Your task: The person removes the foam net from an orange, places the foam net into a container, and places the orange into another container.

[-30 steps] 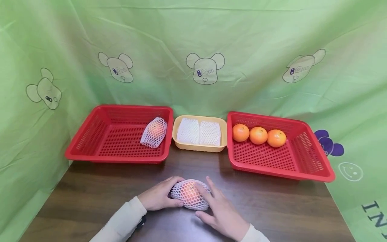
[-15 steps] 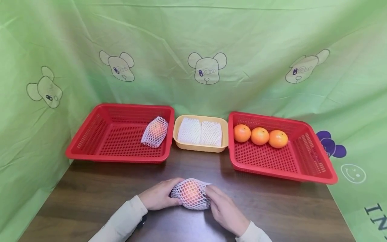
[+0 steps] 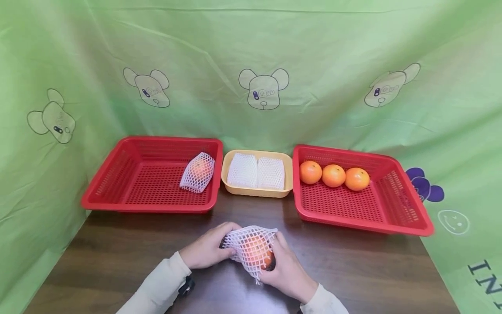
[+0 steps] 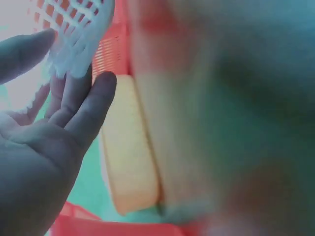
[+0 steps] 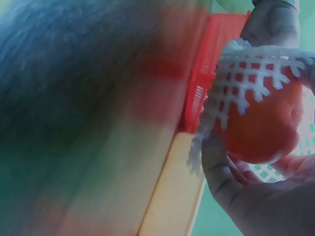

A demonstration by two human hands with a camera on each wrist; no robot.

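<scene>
Between my hands, above the table, is an orange (image 3: 256,250) partly covered by a white foam fruit net (image 5: 246,73). Its lower right side shows bare past the spread, wavy edge of the net. With thumb and fingers, my left hand (image 3: 209,246) holds the net's left end; in the left wrist view the left hand (image 4: 59,123) has the mesh between thumb and fingers. My right hand (image 3: 288,270) grips the orange from the right, and in the right wrist view its fingers (image 5: 219,169) curl round the fruit and net edge.
A red basket (image 3: 149,207) at back left holds one netted orange (image 3: 200,170). The yellow tray (image 3: 256,192) in the middle bears two folded foam nets (image 3: 270,173). In the right red basket (image 3: 364,224) lie three bare oranges (image 3: 334,175). A green curtain (image 3: 204,122) hangs behind.
The right hand first opened off the net, then came back to its right end. Now the net's right side is spread and pulled back, and part of the orange is bare.
</scene>
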